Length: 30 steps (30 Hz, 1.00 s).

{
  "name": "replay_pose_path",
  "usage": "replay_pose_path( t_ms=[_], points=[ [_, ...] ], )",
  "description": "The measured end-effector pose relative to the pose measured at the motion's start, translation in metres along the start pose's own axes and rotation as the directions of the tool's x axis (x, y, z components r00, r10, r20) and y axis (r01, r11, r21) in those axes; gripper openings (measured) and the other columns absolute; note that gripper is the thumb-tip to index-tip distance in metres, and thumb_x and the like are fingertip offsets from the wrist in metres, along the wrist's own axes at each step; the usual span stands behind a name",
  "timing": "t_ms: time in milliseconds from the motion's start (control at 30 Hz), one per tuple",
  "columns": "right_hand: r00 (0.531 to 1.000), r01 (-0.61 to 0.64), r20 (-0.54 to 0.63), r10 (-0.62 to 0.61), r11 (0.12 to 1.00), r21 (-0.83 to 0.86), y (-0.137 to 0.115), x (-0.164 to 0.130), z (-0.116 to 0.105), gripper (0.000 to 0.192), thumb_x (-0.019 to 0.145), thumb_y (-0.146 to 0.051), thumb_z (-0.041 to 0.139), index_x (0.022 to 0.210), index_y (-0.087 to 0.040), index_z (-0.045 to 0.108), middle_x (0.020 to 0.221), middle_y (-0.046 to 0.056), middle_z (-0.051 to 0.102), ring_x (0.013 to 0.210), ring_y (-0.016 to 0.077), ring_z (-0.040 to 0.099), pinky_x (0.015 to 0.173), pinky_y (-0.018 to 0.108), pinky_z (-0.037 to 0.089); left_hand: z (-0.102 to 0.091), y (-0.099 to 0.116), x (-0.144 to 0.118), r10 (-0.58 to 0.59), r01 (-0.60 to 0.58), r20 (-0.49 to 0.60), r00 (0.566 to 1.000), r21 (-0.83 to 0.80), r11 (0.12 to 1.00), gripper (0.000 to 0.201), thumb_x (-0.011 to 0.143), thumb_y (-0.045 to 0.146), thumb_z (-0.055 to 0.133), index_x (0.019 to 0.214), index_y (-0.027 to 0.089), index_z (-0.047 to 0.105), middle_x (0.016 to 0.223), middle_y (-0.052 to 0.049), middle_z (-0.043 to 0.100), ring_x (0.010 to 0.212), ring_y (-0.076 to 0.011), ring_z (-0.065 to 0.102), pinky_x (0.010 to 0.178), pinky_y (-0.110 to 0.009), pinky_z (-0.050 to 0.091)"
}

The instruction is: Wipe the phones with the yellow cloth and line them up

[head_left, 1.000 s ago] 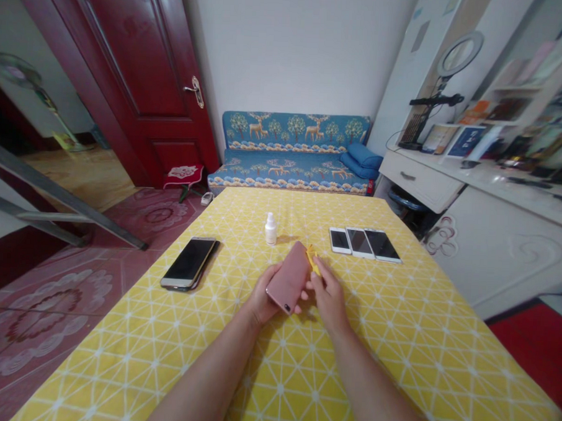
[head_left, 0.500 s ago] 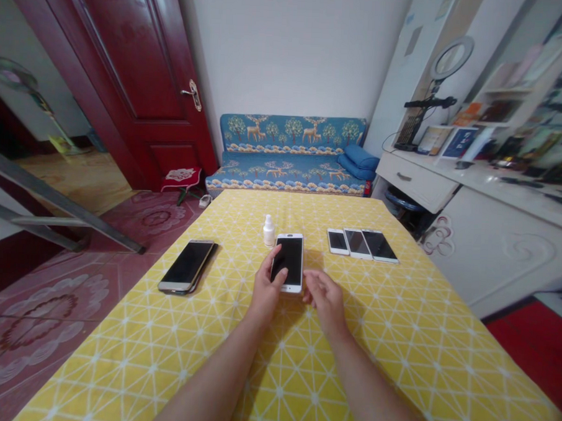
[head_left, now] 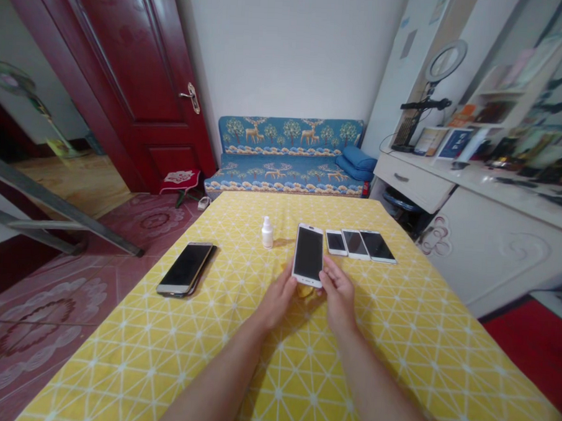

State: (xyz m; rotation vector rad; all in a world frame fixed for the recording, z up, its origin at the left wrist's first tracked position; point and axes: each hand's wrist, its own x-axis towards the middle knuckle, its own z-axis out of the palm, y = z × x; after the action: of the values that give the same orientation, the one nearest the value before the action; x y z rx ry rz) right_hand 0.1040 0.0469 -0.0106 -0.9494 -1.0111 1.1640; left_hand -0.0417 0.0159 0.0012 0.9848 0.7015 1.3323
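Observation:
A white-framed phone [head_left: 308, 254] with a dark screen faces up over the yellow tablecloth [head_left: 396, 339], a little above it. My left hand [head_left: 279, 297] and my right hand [head_left: 340, 294] both grip its near end. A bit of yellow cloth [head_left: 305, 291] shows under the phone between my hands. Just right of the phone lie three phones in a row [head_left: 359, 244], screens up. A small white bottle [head_left: 267, 232] stands to its left.
A larger dark phone [head_left: 185, 269] lies on another one near the table's left edge. Beyond the table stand a blue patterned sofa [head_left: 288, 155], a red door [head_left: 128, 73] and, at right, a white desk [head_left: 472, 194] with a ring light [head_left: 446, 59].
The pink-backed phone was turned screen up, laid down, then picked up by both hands and moved right, next to the three phones. The yellow cloth left my right hand.

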Motion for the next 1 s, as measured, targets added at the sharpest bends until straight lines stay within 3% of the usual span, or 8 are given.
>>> replay_pose_path(
  t_ms=[100,167,467,667,733,833,900,1000],
  points=[
    [1.0,0.007,-0.026,-0.008,0.999,-0.034,-0.002,0.01,-0.012,0.061,0.073,-0.041,0.069,0.128,-0.017,0.058,0.094,0.007,0.069,0.055,0.0106,0.054,0.045,0.022,0.04,-0.003,-0.004,0.003,0.15,-0.214,0.16,0.976,0.543,0.812,0.026,0.076,0.033,0.07,0.1,0.024,0.075,0.121,-0.011,0.063,0.121,-0.0315,0.049,0.109,-0.045,0.03],
    [0.999,-0.005,-0.039,0.003,0.998,-0.068,-0.007,0.013,-0.021,0.062,0.071,-0.042,0.07,0.126,-0.016,0.06,0.09,0.006,0.07,0.051,0.0093,0.05,0.044,0.022,0.038,-0.004,-0.009,0.005,0.184,-0.254,0.175,0.967,0.657,0.71,0.024,0.075,0.029,0.07,0.098,0.026,0.076,0.117,-0.011,0.063,0.115,-0.0307,0.052,0.106,-0.046,0.032],
    [0.981,-0.186,-0.107,0.161,0.94,-0.286,-0.033,-0.01,-0.087,0.062,0.059,-0.042,0.072,0.115,-0.014,0.066,0.072,0.003,0.067,0.041,0.0085,0.046,0.039,0.023,0.034,-0.011,-0.024,0.01,0.249,-0.203,0.027,0.968,0.663,0.721,0.017,0.073,0.023,0.069,0.087,0.027,0.078,0.108,-0.01,0.067,0.106,-0.0292,0.055,0.103,-0.045,0.035],
    [0.979,-0.203,-0.091,0.182,0.861,-0.467,-0.028,-0.003,-0.1,0.064,0.066,-0.045,0.062,0.12,-0.01,0.062,0.071,0.005,0.064,0.04,0.012,0.049,0.039,0.026,0.036,-0.01,-0.021,0.009,0.233,-0.178,-0.014,0.972,0.6,0.78,0.016,0.068,0.024,0.073,0.083,0.027,0.078,0.106,-0.009,0.068,0.105,-0.0294,0.056,0.104,-0.046,0.035],
    [0.996,-0.09,-0.064,0.063,0.744,-0.663,-0.03,-0.002,-0.097,0.052,0.073,-0.046,0.056,0.112,-0.013,0.068,0.086,0.011,0.065,0.05,0.017,0.058,0.044,0.032,0.044,-0.011,-0.022,0.009,0.24,-0.186,0.004,0.971,0.644,0.742,0.018,0.07,0.024,0.07,0.086,0.027,0.078,0.107,-0.009,0.068,0.105,-0.0294,0.056,0.102,-0.046,0.036],
    [0.988,0.1,0.053,-0.146,0.333,-0.938,-0.034,-0.009,-0.091,0.045,0.084,-0.049,0.049,0.103,-0.016,0.073,0.104,0.018,0.063,0.08,0.0308,0.066,0.064,0.045,0.052,-0.012,-0.024,0.009,0.262,-0.217,0.049,0.964,0.717,0.663,0.021,0.074,0.023,0.066,0.091,0.028,0.077,0.11,-0.01,0.067,0.106,-0.0292,0.056,0.099,-0.046,0.04],
    [0.962,0.184,0.159,-0.221,0.094,-0.979,-0.032,-0.016,-0.085,0.051,0.084,-0.053,0.051,0.114,-0.015,0.069,0.119,0.023,0.058,0.105,0.0405,0.059,0.079,0.054,0.05,-0.013,-0.024,0.009,0.268,-0.231,0.07,0.961,0.735,0.638,0.021,0.076,0.023,0.065,0.092,0.027,0.077,0.111,-0.01,0.067,0.106,-0.029,0.057,0.098,-0.044,0.041],
    [0.911,0.356,0.348,-0.22,-0.003,-0.934,-0.02,-0.02,-0.078,0.065,0.082,-0.054,0.058,0.133,-0.013,0.056,0.148,0.022,0.038,0.135,0.0437,0.035,0.102,0.061,0.036,-0.012,-0.024,0.009,0.267,-0.232,0.074,0.961,0.741,0.631,0.021,0.076,0.021,0.065,0.092,0.027,0.077,0.112,-0.01,0.067,0.106,-0.0288,0.057,0.097,-0.044,0.041]
  ],
)
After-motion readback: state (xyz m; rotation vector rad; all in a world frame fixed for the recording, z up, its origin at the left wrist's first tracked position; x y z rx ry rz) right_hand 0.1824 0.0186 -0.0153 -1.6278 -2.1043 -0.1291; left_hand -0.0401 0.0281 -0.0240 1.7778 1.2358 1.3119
